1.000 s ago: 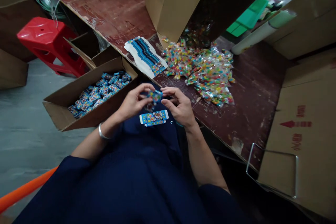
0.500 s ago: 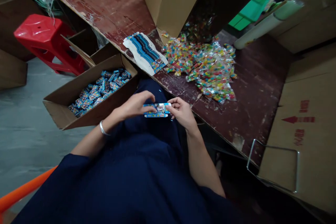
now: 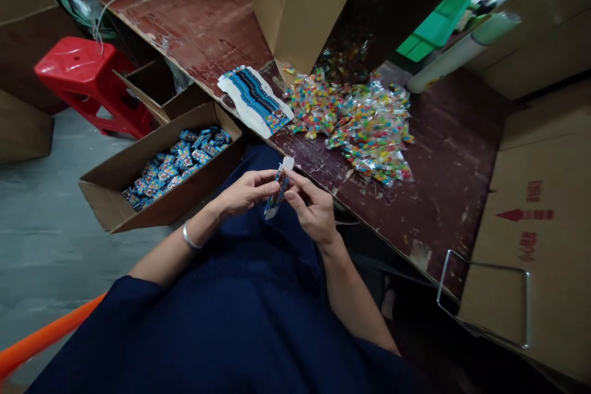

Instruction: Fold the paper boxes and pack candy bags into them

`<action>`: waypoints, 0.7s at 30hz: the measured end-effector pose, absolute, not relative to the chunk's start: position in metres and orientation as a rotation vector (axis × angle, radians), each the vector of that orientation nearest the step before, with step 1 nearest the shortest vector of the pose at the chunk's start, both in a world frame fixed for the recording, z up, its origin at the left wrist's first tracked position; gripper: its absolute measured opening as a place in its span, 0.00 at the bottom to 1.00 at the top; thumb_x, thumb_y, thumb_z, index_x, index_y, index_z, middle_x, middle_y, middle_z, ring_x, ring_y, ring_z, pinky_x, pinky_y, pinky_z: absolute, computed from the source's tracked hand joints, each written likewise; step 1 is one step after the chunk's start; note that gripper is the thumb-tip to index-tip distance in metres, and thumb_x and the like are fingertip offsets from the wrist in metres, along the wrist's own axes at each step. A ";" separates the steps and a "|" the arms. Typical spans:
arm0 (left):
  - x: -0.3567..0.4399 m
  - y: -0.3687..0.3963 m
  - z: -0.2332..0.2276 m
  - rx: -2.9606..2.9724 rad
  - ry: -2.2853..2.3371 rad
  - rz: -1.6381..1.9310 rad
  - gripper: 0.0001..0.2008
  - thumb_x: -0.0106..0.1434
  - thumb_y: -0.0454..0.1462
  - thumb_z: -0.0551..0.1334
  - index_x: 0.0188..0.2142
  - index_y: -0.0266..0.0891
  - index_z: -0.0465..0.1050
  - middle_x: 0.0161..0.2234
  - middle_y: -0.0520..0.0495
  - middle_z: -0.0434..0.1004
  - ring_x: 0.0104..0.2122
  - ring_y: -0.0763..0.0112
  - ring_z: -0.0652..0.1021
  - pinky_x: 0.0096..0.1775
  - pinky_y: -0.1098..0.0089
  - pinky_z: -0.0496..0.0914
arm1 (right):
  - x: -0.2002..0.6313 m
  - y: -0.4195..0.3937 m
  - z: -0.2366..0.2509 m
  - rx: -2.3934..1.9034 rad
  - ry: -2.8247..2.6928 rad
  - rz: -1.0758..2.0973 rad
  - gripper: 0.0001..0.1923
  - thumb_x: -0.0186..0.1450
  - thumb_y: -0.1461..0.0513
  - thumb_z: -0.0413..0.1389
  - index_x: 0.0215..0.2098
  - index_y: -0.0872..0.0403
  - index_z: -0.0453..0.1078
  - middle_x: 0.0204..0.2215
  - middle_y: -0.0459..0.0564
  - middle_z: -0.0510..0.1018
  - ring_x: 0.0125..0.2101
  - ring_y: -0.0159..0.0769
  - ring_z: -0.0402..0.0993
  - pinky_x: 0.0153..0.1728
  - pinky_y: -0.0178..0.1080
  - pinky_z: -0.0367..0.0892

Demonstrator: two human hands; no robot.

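I have one small box (image 3: 278,195) between my two hands, near the middle of the frame. Around it I count one low carton (image 3: 104,203) at left, holding many blue boxes (image 3: 173,163) in one pile; one fanned stack of flat cards (image 3: 258,101) above centre; one spread of candy packets (image 3: 369,129) right of that stack; and one red stool (image 3: 87,64) at upper left.

The box is right in my grip, tilted, its upper end leaning right with a white flap sticking up. My left hand (image 3: 252,192) meets it from the left, fingers nearly together, tips pressed to its side. My right hand (image 3: 313,206) pinches it from the right with thumb and fingers, the gap just the box's thickness. In this dim light I can't tell how far its sides are folded.

The front edge of the desk (image 3: 443,160) slants from upper left to lower right, passing just beside my right hand. The low carton's near wall stands close to my left hand on the other side, so sideways room is tight. Below the box is my dark blue clothing (image 3: 258,295), giving more room toward me.
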State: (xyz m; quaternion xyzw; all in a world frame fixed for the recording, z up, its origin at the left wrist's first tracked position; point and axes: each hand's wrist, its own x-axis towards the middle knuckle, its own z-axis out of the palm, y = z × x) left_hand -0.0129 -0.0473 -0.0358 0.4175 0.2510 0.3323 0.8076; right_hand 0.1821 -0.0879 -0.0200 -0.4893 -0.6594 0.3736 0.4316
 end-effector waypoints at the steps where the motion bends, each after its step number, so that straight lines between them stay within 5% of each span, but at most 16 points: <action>1: -0.015 -0.046 -0.034 0.858 0.532 0.715 0.30 0.58 0.53 0.75 0.53 0.36 0.80 0.47 0.38 0.85 0.43 0.62 0.85 0.46 0.68 0.76 | 0.182 -0.088 -0.018 -1.217 -1.717 0.934 0.16 0.70 0.49 0.60 0.48 0.50 0.79 0.26 0.44 0.76 0.25 0.32 0.69 0.30 0.37 0.70; 4: -0.022 -0.043 -0.029 0.819 0.513 0.742 0.30 0.57 0.51 0.76 0.52 0.34 0.82 0.47 0.35 0.85 0.46 0.57 0.85 0.48 0.66 0.77 | 0.184 -0.087 -0.014 -1.253 -1.792 0.925 0.14 0.69 0.50 0.62 0.34 0.51 0.76 0.23 0.43 0.74 0.21 0.30 0.65 0.24 0.35 0.64; 6: -0.026 -0.041 -0.026 0.827 0.497 0.743 0.30 0.57 0.50 0.76 0.52 0.33 0.82 0.47 0.33 0.85 0.49 0.54 0.84 0.50 0.63 0.77 | 0.185 -0.085 -0.012 -1.266 -1.747 0.868 0.12 0.69 0.51 0.62 0.42 0.51 0.76 0.23 0.42 0.74 0.21 0.30 0.66 0.24 0.35 0.64; 10: -0.030 -0.040 -0.025 0.853 0.494 0.715 0.29 0.56 0.51 0.76 0.51 0.34 0.82 0.48 0.33 0.85 0.48 0.55 0.84 0.50 0.63 0.76 | 0.182 -0.082 -0.004 -1.247 -1.822 0.863 0.26 0.69 0.55 0.62 0.64 0.49 0.67 0.21 0.36 0.71 0.20 0.30 0.66 0.29 0.35 0.68; 18: -0.022 -0.044 -0.020 1.008 0.587 0.692 0.23 0.53 0.50 0.78 0.40 0.35 0.85 0.33 0.45 0.83 0.29 0.72 0.78 0.33 0.73 0.71 | 0.183 -0.075 0.007 -1.294 -1.692 1.135 0.17 0.63 0.50 0.68 0.33 0.49 0.67 0.19 0.38 0.71 0.19 0.29 0.66 0.23 0.34 0.63; 21: -0.019 -0.045 -0.022 1.021 0.711 0.819 0.21 0.55 0.51 0.76 0.35 0.34 0.84 0.29 0.47 0.81 0.27 0.74 0.76 0.31 0.73 0.69 | 0.179 -0.075 0.002 -1.284 -1.487 0.988 0.18 0.62 0.50 0.69 0.40 0.48 0.71 0.26 0.42 0.76 0.25 0.32 0.72 0.26 0.35 0.69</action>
